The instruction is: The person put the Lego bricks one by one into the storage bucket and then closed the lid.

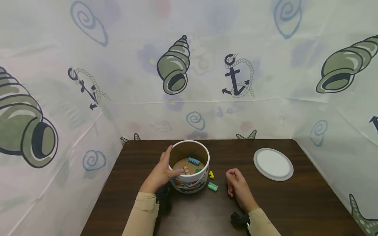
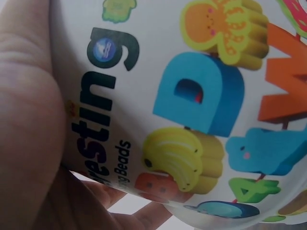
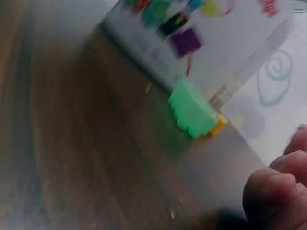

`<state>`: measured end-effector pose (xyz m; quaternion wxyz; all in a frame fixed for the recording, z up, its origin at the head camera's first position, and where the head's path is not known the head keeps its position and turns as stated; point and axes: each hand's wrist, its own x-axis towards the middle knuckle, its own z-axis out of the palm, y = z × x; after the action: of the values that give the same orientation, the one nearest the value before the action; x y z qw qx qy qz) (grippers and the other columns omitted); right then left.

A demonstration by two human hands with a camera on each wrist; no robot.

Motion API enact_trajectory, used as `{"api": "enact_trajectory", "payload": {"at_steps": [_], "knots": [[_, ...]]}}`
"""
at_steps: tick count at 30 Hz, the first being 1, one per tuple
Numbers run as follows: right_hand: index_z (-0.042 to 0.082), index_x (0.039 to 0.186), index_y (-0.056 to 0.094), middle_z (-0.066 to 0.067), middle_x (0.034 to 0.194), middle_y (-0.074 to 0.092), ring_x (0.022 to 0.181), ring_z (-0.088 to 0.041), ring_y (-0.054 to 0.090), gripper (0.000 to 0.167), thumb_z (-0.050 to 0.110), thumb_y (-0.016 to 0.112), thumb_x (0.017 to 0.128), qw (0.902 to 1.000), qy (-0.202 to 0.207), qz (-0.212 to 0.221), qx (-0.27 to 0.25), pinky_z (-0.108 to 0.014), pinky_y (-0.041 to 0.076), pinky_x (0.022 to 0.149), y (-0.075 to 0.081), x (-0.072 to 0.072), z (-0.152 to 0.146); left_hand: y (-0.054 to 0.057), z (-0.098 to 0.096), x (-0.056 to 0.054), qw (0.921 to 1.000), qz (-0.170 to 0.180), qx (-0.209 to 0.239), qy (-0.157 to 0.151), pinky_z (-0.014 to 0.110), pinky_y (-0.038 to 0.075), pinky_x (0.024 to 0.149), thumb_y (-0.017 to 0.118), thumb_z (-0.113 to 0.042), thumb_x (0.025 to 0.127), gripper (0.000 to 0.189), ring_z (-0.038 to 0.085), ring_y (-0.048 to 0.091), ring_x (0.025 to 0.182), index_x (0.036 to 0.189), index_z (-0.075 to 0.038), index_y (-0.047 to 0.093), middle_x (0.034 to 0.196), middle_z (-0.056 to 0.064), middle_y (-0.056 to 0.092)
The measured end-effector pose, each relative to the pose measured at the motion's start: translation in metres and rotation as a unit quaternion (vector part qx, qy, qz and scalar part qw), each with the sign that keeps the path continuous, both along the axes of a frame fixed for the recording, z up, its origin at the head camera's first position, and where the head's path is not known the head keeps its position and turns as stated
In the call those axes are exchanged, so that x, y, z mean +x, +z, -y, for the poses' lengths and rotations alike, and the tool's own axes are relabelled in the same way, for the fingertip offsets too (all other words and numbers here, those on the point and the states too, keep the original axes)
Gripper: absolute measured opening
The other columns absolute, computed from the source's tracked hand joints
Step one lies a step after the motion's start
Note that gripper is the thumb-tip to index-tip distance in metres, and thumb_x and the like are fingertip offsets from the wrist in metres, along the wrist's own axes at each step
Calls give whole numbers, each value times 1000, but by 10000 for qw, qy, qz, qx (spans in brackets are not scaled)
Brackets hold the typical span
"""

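Note:
A round white bucket [image 1: 189, 186] with colourful letter and animal prints stands on the table. My left hand [image 1: 159, 173] grips its left side, thumb across the front rim and fingers along the outer wall. Inside lie a blue toy brick [image 1: 194, 161], a tan brick [image 1: 186, 170] and a partly hidden green piece [image 1: 198, 170]. To the right of the bucket are a light green brick [image 1: 212, 186] and a small yellow brick [image 1: 211, 174]. My right hand [image 1: 238, 186] holds nothing, its fingers loosely curled over the table just right of these two bricks.
A white round lid [image 1: 273, 164] lies flat at the right on the dark wooden table [image 1: 301, 203]. Behind the table and along both sides hangs a pale cloth [image 1: 206, 75] printed with shells and anchors. Small crumbs dot the tabletop in the right wrist view.

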<state>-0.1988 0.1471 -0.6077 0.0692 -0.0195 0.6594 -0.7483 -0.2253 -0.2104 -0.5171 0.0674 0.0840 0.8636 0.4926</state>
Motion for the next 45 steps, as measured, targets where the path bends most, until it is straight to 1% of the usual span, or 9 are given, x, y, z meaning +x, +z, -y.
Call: {"api": "enact_trajectory", "payload": {"at_steps": [6,12,19,25,31,34,38,42,45], "knots": [[4,119,63,-5,86,57,55,-13,46,29,30,70,108,9973,117,-44,729,-27,46,49,-6,-6,6,2,3,-1,10000,0,-88,12,72,42,116,90,-55,88,130,55,40,154,178,-28,0,181,18,10],[13,114,70,-9,95,65,60,-13,53,19,26,78,103,9791,574,-491,1888,-29,48,49,-6,-7,7,0,0,-4,9999,123,-59,22,73,39,118,89,-55,88,129,55,35,157,177,-31,-1,182,17,6],[17,119,74,-12,117,61,74,-14,56,33,26,90,92,9669,957,-712,2255,-28,50,53,-5,-7,5,1,-4,-3,9999,133,-40,52,72,42,116,90,-54,88,129,55,41,153,177,-30,0,180,18,11],[20,125,78,-10,116,61,80,-14,55,40,24,93,88,9482,1252,-1181,2670,-25,49,66,-6,-12,1,2,-5,-4,9999,76,-27,67,73,42,117,90,-55,88,130,55,42,153,178,-28,1,180,18,13],[28,137,76,-7,108,57,80,-13,52,52,31,93,88,9335,1460,-1320,2996,-25,48,68,-9,-12,0,2,-4,-3,10000,84,-35,42,72,41,117,90,-54,88,130,55,39,155,178,-26,1,180,19,11],[31,133,77,-3,104,57,79,-12,52,48,32,93,88,9228,1442,-1449,3267,-25,47,68,-9,-10,2,2,-4,-3,10000,54,-40,19,72,41,117,90,-54,87,130,55,39,155,178,-28,1,181,19,10],[32,118,79,1,99,59,78,-9,53,32,31,93,89,9091,1365,-1688,3555,-25,47,68,-8,-7,6,1,-4,-3,10000,48,-41,22,72,40,119,91,-54,86,130,54,38,155,178,-29,1,181,18,9],[31,108,79,4,97,61,76,-7,53,23,29,92,90,9061,1274,-1764,3629,-25,48,67,-8,-5,8,0,-3,-3,9999,74,-73,61,72,40,118,91,-53,87,130,54,40,154,178,-29,1,181,18,9],[32,108,78,6,97,61,76,-5,54,22,29,91,91,9115,1139,-1711,3562,-24,48,68,-9,-6,8,0,-3,-2,9999,76,-65,84,72,42,117,91,-53,87,130,54,41,153,177,-30,2,181,18,9]]}}
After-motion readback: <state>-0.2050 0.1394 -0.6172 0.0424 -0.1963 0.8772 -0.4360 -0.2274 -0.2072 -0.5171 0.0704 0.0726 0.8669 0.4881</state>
